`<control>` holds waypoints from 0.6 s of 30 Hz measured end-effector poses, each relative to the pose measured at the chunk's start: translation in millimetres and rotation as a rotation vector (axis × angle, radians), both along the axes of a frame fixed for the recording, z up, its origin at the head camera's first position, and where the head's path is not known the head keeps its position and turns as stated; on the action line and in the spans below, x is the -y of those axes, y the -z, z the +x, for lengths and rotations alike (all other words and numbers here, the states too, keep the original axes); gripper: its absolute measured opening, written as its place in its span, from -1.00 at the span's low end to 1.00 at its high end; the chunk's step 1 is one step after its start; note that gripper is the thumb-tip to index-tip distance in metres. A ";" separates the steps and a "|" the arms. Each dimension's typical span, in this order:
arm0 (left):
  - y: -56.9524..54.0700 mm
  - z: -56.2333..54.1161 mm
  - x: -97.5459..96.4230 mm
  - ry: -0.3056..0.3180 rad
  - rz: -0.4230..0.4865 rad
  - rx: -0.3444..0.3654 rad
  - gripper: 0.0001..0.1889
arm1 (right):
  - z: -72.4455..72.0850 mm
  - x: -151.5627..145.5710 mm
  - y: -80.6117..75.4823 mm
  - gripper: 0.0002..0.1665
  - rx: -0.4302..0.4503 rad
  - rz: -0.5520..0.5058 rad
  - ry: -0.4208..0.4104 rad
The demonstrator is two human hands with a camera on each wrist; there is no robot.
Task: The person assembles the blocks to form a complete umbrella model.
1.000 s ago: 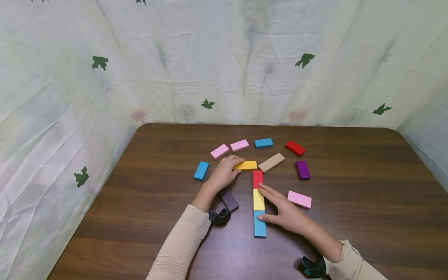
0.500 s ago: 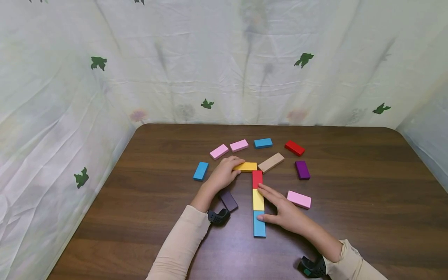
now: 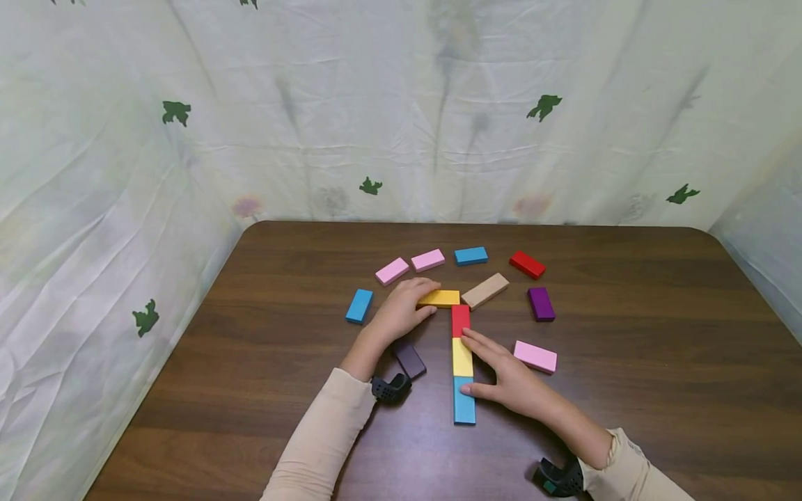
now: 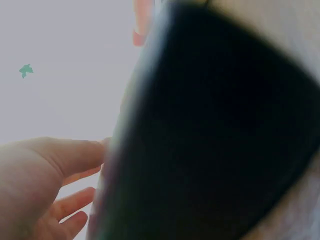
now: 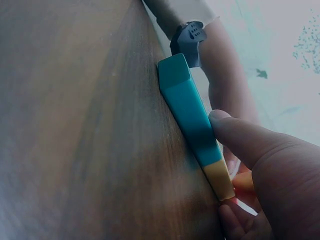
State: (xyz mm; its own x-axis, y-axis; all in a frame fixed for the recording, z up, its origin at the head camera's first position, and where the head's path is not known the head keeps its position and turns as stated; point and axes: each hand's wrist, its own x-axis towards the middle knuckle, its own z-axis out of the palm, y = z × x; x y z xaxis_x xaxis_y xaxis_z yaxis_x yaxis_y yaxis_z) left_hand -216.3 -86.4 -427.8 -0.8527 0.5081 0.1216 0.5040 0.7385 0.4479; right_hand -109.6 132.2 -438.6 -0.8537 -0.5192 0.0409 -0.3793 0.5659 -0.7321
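Note:
In the head view my left hand (image 3: 401,306) is at the left end of a deep-yellow block (image 3: 443,299), index finger along its far side and thumb near its front edge. Red (image 3: 460,320), light-yellow (image 3: 462,357) and blue (image 3: 464,407) blocks form a straight column below it. My right hand (image 3: 516,383) lies along the column, nearly straight fingertips at the red-yellow joint and thumb on the blue block. A tan block (image 3: 485,291) slants off the column's top right. The right wrist view shows the thumb (image 5: 237,127) against the blue block's side (image 5: 187,110).
Pink (image 3: 392,271), blue (image 3: 471,256), red (image 3: 528,265) and purple (image 3: 541,304) blocks lie around on the brown table (image 3: 633,348). A dark block (image 3: 410,360) sits beside my left wrist; another pink block (image 3: 535,356) is near the right hand. A pale curtain (image 3: 426,111) hangs behind.
My left thumb and index finger have spread slightly away from the deep-yellow block's edges. The right hand and the blocks stay in place.

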 end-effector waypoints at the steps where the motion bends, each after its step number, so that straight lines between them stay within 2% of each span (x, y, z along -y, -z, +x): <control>1: -1.1 0.6 -0.4 0.012 0.006 0.013 -0.54 | -0.1 0.0 0.0 -0.07 0.000 0.001 0.000; 5: -4.9 2.7 -2.3 0.091 0.010 0.069 -0.52 | -0.1 0.2 -0.1 -0.08 0.007 0.007 0.002; 8: -5.3 3.4 -3.4 0.138 -0.023 0.093 -0.45 | -0.1 0.2 -0.2 -0.08 0.014 0.011 0.006; 13: -2.2 4.3 -5.2 0.158 -0.068 0.085 -0.28 | -0.1 -0.1 0.6 -0.07 0.016 0.014 0.004; 18: 1.2 6.5 -7.0 0.162 -0.074 0.055 -0.19 | -1.0 0.2 2.6 -0.08 0.007 0.005 -0.002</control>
State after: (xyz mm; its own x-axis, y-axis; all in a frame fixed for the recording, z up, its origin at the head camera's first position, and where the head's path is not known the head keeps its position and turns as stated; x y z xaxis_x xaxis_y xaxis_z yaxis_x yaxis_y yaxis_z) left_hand -209.8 -79.4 -429.0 -0.7635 0.6450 0.0337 0.5949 0.6820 0.4253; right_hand -110.6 132.0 -441.2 -0.8530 -0.5210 0.0320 -0.3750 0.5689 -0.7320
